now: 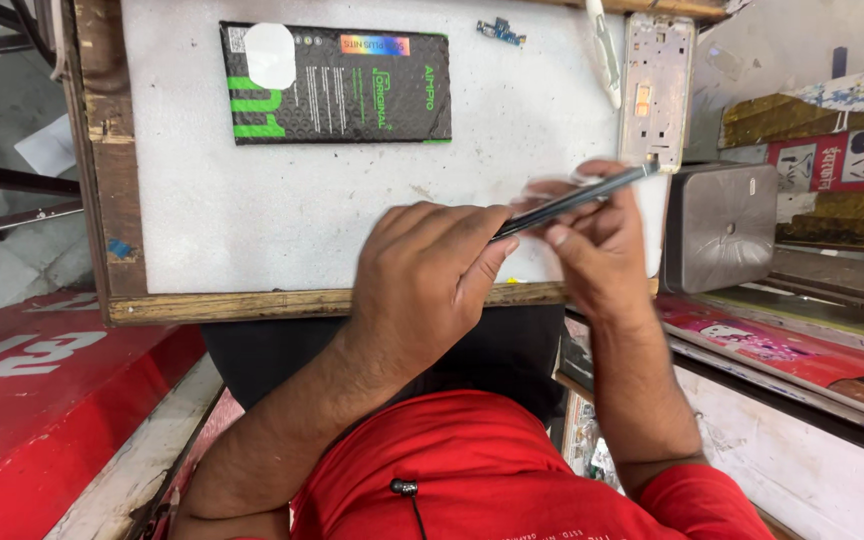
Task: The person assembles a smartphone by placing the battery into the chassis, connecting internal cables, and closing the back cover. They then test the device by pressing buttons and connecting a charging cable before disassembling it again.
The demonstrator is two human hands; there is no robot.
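Red short-sleeved shirt (472, 470), bare forearms, a black earphone cable (407, 492) at the chest.

Both forearms come up from the bottom of the view, bare to the short red sleeves, and the hands meet close together at centre. Left hand (427, 275) is back-up with knuckles raised, fingers curled in and thumb pressed forward in a pinch. Right hand (592, 245) sits just beside it, wrist bent, fingers curled shut, slightly motion-blurred at the fingertips.
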